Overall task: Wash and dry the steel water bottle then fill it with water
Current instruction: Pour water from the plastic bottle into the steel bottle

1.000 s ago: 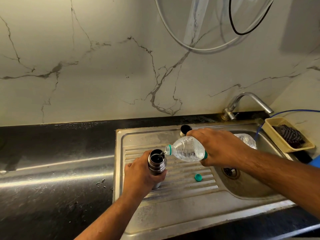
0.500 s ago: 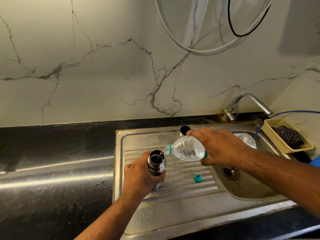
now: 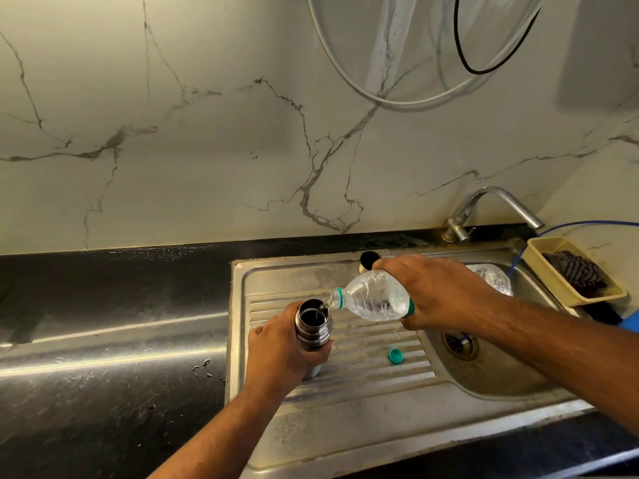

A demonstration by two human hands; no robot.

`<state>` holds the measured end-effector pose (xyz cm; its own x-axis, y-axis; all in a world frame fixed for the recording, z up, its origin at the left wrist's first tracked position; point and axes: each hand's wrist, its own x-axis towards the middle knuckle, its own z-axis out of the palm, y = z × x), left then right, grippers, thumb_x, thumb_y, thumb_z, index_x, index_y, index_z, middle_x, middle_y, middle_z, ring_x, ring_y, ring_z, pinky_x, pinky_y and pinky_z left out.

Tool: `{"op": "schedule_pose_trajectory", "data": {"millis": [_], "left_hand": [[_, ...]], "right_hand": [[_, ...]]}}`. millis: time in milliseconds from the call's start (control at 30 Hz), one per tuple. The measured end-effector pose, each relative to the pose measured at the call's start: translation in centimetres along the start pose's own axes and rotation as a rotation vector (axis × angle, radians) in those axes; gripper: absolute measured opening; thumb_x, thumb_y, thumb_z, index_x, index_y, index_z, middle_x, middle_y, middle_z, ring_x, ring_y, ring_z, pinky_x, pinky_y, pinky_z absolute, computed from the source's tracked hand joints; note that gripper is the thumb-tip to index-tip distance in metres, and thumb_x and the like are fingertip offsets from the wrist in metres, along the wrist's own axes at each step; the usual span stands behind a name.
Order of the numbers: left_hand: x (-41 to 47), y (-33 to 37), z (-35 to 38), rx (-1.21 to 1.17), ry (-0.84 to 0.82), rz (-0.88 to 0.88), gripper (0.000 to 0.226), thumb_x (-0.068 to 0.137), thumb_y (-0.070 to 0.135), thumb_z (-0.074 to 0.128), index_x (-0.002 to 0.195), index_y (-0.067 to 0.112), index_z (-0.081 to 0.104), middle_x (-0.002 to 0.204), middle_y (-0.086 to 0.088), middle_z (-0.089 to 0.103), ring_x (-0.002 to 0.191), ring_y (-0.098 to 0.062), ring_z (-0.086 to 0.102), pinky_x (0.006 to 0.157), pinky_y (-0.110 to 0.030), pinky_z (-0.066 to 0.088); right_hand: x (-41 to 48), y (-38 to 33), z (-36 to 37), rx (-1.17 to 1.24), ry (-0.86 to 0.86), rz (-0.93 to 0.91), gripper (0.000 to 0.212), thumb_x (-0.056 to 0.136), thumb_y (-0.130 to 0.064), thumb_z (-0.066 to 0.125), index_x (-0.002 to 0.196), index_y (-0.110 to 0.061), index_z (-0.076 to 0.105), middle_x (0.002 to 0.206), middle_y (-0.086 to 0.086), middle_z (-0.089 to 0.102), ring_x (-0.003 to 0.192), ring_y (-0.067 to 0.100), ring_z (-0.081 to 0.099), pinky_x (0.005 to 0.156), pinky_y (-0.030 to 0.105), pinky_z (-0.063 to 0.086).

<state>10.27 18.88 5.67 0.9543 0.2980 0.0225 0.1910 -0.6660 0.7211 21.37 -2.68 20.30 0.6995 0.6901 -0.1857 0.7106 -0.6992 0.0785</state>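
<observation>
Your steel water bottle (image 3: 313,331) is silver, dark inside. Your plastic bottle (image 3: 373,300) is clear with a green neck ring. The cap (image 3: 395,356) on the sink (image 3: 345,420) is green. Right of the sink, the basket (image 3: 596,296) is yellow, its cloth (image 3: 574,274) dark-striped. Behind the sink, the wall (image 3: 207,150) is white, grey-veined.

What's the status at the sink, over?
Left hand grips steel bottle upright on drainboard. Right hand tips plastic bottle, water streaming into its mouth. Green cap lies aside, nothing blocking.
</observation>
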Motion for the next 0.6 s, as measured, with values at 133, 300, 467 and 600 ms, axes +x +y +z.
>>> {"op": "schedule_pose_trajectory", "data": {"millis": [133,300,467,600], "left_hand": [[0.04,0.05,0.03,0.005,0.002,-0.002,0.074,0.068,0.061,0.083,0.129,0.047,0.044,0.117,0.017,0.07,0.106,-0.01,0.065,0.099,-0.047,0.052],[0.01,0.03,0.11,0.008,0.004,-0.003,0.074,0.068,0.062,0.083,0.131,0.044,0.047,0.12,0.016,0.07,0.108,-0.011,0.065,0.1,-0.048,0.052],[0.01,-0.02,0.15,0.008,0.0,-0.002,0.075,0.068,0.063,0.082,0.131,0.045,0.046,0.12,0.016,0.07,0.108,-0.011,0.065,0.1,-0.048,0.052],[-0.04,-0.06,0.13,0.008,0.008,0.003,0.074,0.068,0.063,0.082,0.129,0.049,0.042,0.117,0.018,0.07,0.105,-0.01,0.065,0.098,-0.047,0.052]], "right_hand": [[0.02,0.02,-0.04,-0.006,0.001,0.003,0.093,0.08,-0.05,0.08,0.153,-0.033,0.026,0.149,-0.007,0.046,0.133,0.013,0.045,0.105,0.034,0.048],[0.07,-0.01,-0.14,-0.004,0.004,-0.001,0.093,0.08,-0.049,0.08,0.154,-0.032,0.026,0.15,-0.006,0.046,0.134,0.013,0.045,0.105,0.035,0.047],[0.11,-0.1,-0.15,-0.016,0.009,-0.003,0.094,0.08,-0.049,0.08,0.155,-0.032,0.025,0.151,-0.006,0.045,0.136,0.013,0.044,0.105,0.034,0.047],[0.09,-0.2,-0.18,-0.018,0.012,-0.005,0.095,0.08,-0.049,0.08,0.155,-0.033,0.024,0.151,-0.007,0.044,0.135,0.013,0.044,0.105,0.033,0.046]]}}
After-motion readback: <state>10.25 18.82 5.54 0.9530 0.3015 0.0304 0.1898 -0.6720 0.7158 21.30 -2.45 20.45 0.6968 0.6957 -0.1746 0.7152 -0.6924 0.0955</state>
